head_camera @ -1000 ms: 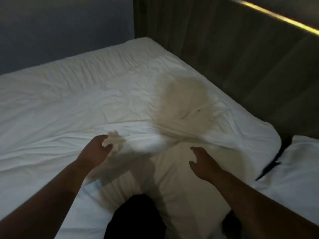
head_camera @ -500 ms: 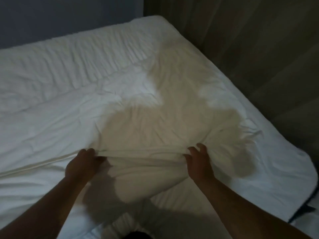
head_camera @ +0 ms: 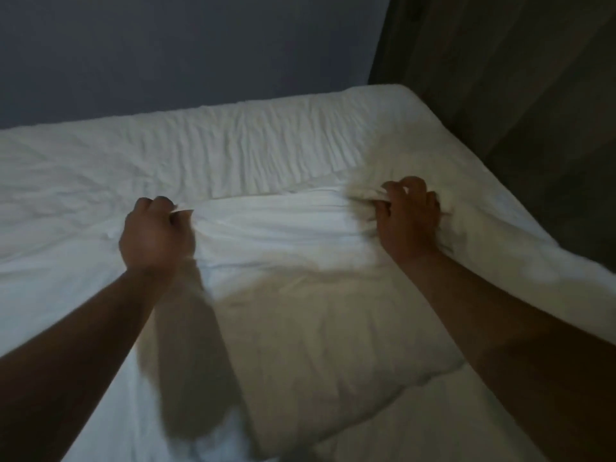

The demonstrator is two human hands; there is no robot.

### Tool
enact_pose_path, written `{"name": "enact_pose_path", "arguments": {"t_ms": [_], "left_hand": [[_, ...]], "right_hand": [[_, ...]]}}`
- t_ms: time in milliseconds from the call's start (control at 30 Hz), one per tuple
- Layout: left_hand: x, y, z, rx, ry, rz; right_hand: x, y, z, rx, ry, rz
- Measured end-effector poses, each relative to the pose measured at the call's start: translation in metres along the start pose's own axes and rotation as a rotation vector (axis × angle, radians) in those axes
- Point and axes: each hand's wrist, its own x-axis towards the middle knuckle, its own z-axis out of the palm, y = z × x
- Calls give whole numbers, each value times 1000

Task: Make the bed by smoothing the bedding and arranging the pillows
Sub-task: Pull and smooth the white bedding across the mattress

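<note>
A white duvet (head_camera: pixel 300 311) lies across the bed, its top edge bunched between my two hands. My left hand (head_camera: pixel 155 235) grips that edge at centre left, fingers curled round the cloth. My right hand (head_camera: pixel 408 215) grips the same edge further right, with folds pinched in its fingers. Beyond the edge, a wrinkled white sheet (head_camera: pixel 260 145) covers the mattress up to the far end. No pillow shows in this view.
A grey-blue wall (head_camera: pixel 183 48) runs behind the far end of the bed. A dark wooden panel (head_camera: pixel 516 78) stands close along the bed's right side. The mattress corner (head_camera: pixel 393 95) meets both at the back right.
Both hands went from hovering open to gripping the duvet's edge, then carried it toward the far end of the bed. The view has shifted; the pillow at right is out of frame.
</note>
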Motion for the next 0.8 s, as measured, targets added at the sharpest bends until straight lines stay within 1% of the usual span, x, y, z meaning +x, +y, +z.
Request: {"name": "enact_pose_path", "arguments": {"t_ms": [67, 100, 133, 167, 200, 267, 300, 367, 533, 600, 667, 700, 733, 767, 800], "left_hand": [[16, -13, 24, -126, -60, -47], [17, -20, 35, -230, -127, -73], [15, -30, 50, -297, -210, -88], [7, -40, 64, -279, -293, -91], [-3, -50, 79, -196, -348, -76], [-22, -65, 110, -13, -367, -13], [-27, -70, 122, 47, -362, 1], [-28, -75, 139, 88, -332, 7], [-12, -81, 156, 164, -284, 60], [-9, -80, 158, 202, -264, 65], [-6, -72, 156, 240, -282, 44], [-5, -69, 155, 260, -303, 31], [-2, -66, 156, 272, -338, 18], [-1, -64, 157, 280, -374, 4], [1, -59, 156, 262, -423, -16]], "right_hand": [[21, -7, 29, 103, -127, -11], [24, -7, 43, 140, -227, 7], [24, -5, 62, 116, -321, 8], [19, -1, 80, 48, -412, -5], [9, 3, 99, -21, -499, -31], [-18, 12, 137, -106, -614, -81], [-30, 16, 154, -133, -619, -105], [-44, 21, 181, -171, -587, -122], [-26, 25, 213, -144, -626, -99], [-16, 19, 211, -132, -708, -109], [-7, 14, 193, -95, -796, -120], [-5, 15, 179, -79, -793, -128], [-3, 18, 165, -93, -731, -143], [-3, 24, 150, -150, -626, -153], [-6, 30, 135, -222, -523, -125]]}}
